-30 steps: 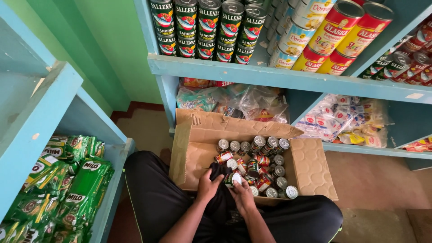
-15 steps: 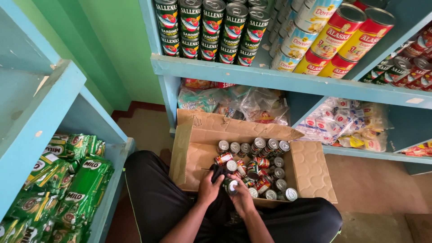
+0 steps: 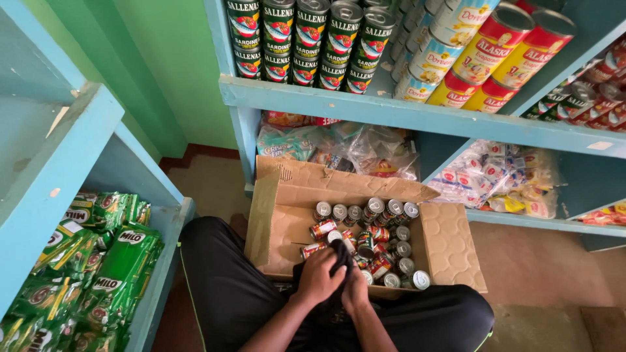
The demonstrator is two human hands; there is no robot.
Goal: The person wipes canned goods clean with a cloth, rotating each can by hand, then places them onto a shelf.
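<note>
Cans (image 3: 375, 244) in box (image 3: 450, 244), box before shelf (image 3: 404, 114), on lap

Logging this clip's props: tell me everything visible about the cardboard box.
The cardboard box is brown, plain, and open, its flaps folded outward; the back flap leans against the blue shelf. It sits on the floor in front of the seated person's legs. Inside, small cans fill the right half, some upright, some tipped; the left half is bare. The left hand and right hand meet over its near edge, around something dark.

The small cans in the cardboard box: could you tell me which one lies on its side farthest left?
The red-labelled can just under the upright back row; it lies tipped over, left of every other toppled can.
</note>
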